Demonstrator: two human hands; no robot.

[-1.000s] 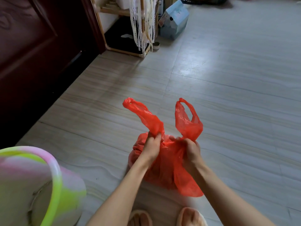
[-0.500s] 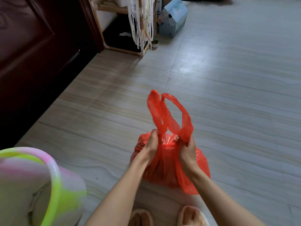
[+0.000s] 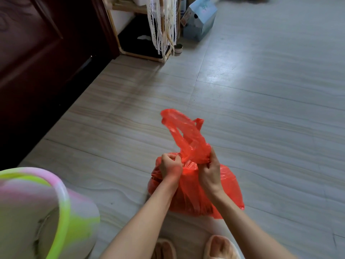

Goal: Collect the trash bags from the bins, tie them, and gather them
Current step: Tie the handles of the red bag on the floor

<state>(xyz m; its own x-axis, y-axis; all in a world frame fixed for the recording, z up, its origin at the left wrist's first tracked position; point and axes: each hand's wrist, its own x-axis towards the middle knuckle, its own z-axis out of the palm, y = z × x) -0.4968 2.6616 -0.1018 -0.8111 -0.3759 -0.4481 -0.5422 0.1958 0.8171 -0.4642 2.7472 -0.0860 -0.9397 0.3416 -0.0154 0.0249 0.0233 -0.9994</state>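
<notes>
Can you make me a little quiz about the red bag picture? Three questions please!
1. True or false: the thin red plastic trash bag sits on the pale tiled floor.
2. Which hands grip the bag's gathered handles? A) only the left hand B) only the right hand C) both
3. Fill in: the round pink-and-green plastic bin stands on the person's ____ side.

Key: 1 true. 2 C, both hands grip the handles just above the bag's full body. 3 left.
</notes>
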